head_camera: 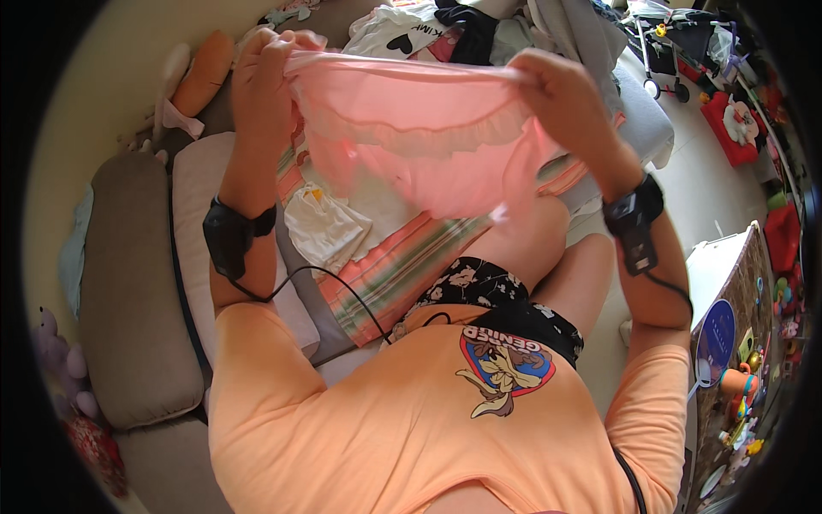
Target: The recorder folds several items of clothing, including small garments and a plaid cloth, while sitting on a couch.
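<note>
A thin pink garment with a ruffle hangs stretched between my two raised hands. My left hand grips its left end, and my right hand grips the right end of the same edge. The lower part of the garment is blurred and hangs over my knee. Below it, a folded white cloth garment lies on a striped cloth beside my thigh. Beyond my hands is a pile of clothes, with a white printed shirt among them.
Sofa cushions line the left side, with an orange plush item behind. At right stand a marble-patterned table bearing a blue hand fan and toys, and a stroller farther off. A black cable runs from my left wrist.
</note>
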`<state>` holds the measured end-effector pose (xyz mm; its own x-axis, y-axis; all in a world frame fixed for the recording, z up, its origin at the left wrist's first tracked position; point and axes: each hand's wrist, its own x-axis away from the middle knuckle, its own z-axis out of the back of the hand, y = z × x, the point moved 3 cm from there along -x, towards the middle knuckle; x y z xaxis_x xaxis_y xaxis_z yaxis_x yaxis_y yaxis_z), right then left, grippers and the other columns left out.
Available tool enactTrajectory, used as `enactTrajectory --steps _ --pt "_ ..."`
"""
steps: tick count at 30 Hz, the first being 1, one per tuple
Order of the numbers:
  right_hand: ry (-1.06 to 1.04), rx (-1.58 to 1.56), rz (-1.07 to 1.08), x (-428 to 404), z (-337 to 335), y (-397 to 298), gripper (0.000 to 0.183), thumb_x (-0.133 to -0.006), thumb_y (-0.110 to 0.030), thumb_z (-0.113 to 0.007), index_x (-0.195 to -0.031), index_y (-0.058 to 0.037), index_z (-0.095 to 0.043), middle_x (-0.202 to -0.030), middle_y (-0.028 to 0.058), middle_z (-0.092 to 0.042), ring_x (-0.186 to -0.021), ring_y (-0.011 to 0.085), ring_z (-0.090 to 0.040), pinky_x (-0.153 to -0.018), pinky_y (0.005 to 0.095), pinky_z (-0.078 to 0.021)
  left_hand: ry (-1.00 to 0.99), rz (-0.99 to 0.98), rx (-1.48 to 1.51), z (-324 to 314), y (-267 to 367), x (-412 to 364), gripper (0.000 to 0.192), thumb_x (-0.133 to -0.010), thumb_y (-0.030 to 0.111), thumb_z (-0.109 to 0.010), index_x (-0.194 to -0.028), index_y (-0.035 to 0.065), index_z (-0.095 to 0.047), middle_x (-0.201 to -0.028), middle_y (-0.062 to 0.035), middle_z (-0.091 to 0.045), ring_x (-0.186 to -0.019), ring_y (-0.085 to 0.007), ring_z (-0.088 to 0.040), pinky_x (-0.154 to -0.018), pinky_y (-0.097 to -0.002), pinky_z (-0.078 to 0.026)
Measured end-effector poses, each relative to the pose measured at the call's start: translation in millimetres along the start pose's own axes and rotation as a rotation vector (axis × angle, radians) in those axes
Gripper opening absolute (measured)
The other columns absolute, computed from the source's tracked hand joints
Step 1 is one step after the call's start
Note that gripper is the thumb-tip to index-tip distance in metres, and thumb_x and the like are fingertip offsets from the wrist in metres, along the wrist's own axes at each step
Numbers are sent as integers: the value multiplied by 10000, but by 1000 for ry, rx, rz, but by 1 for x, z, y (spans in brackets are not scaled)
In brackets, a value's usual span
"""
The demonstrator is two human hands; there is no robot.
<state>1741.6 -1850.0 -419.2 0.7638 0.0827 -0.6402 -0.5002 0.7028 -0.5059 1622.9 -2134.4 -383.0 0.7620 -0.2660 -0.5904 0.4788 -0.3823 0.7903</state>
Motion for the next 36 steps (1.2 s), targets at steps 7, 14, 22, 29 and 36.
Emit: enactTrajectory --steps 7,14,22,29,36 --pt "95 115 -37 -39 52 -30 161 -835 -12 -470 -931 -33 -598 -751 90 -587 -759 190 -587 -701 312 -460 -178 343 -171 6 21 -9 129 -836 151 -617 -875 44 -556 -831 14 -543 -728 -33 -484 -610 -189 -373" --pt "-60 367 -27 -69 79 -28 190 -811 -214 -625 -862 -32 -644 -697 142 -619 -654 250 -607 -626 361 -482 -703 494 -589 3 19 -43 212 -875 260 -645 -932 65 -584 -781 56 -539 -701 -23 -485 -582 -182 -377" --pt "309 192 119 -97 111 -26 212 -874 -223 -625 -869 -12 -612 -661 59 -506 -649 142 -482 -612 309 -412 -575 162 -573 21 22 -98 359 -905 423 -609 -954 68 -592 -841 48 -571 -726 -26 -507 -646 -203 -446" --pt "487 303 206 -134 164 -64 192 -894 -204 -609 -907 -14 -635 -712 20 -566 -695 115 -530 -649 262 -427 -390 40 -552 -32 136 -92 348 -815 299 -706 -1004 19 -619 -873 -23 -634 -789 -78 -581 -697 -220 -467" --pt "341 -72 39 -142 178 -105 227 -887 -255 -619 -906 -33 -663 -710 -17 -566 -653 85 -530 -585 246 -416 -381 -295 -397 -26 187 -135 263 -866 217 -629 -1000 -10 -640 -927 -64 -650 -808 -156 -600 -738 -282 -476"
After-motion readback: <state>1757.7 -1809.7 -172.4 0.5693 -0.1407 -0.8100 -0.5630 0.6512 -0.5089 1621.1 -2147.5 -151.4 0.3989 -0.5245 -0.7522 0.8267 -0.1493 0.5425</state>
